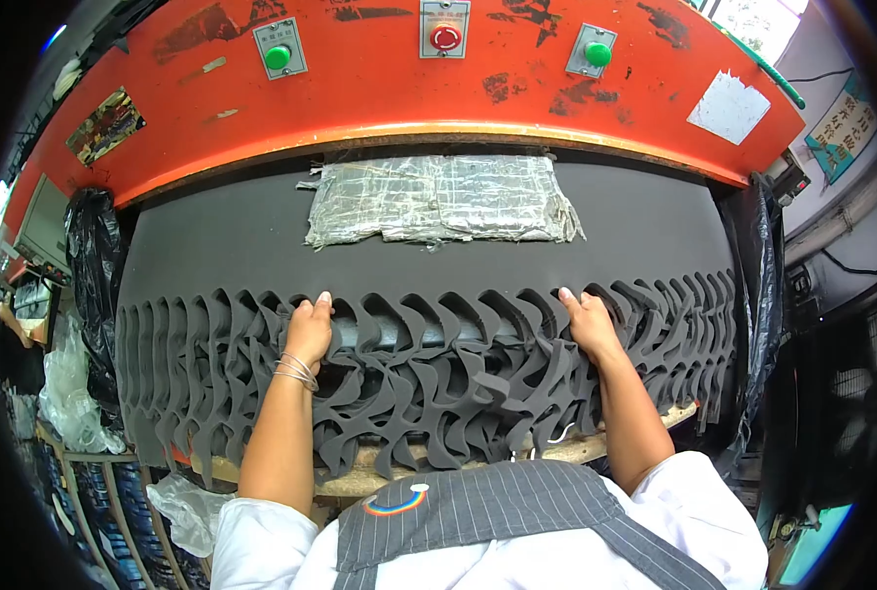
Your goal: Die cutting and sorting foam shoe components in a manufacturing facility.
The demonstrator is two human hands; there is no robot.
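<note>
A wide dark grey foam sheet comes out from under the red machine, its near part cut into a lattice of curved gaps. My left hand grips the lattice left of the middle, thumb on top and the other fingers mostly hidden below. On the right, my right hand holds it the same way. Between and below my hands the cut foam webbing hangs in tangled folds toward my apron. A flat board wrapped in worn clear tape lies on the sheet beyond my hands.
The red machine beam spans the far side, with a green button, a red button and another green button. Black plastic hangs at left, more black plastic at right. A wooden edge runs under the foam.
</note>
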